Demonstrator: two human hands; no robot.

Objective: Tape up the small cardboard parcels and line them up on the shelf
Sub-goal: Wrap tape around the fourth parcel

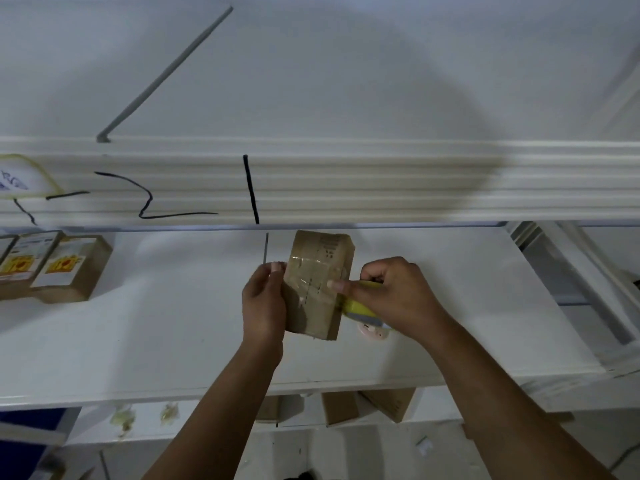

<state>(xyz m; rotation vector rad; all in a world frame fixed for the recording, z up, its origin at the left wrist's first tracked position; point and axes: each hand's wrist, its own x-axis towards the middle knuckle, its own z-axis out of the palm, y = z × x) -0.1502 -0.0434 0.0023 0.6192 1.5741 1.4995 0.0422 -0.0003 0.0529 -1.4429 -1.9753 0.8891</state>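
Note:
A small brown cardboard parcel [318,271] with shiny clear tape across its top is held above the white shelf [156,323]. My left hand [265,303] grips its left side. My right hand [391,292] holds a yellow and grey tape dispenser [360,311] against the parcel's right side, with the thumb pressing on the tape. Two taped parcels [59,268] with white and orange labels stand side by side at the shelf's far left.
A ribbed white shelf beam [346,181] with black marker lines runs above the shelf opening. A small pink object [372,331] lies on the shelf under my right hand. Brown boxes [367,405] sit on the level below. A white frame [575,289] bounds the right side.

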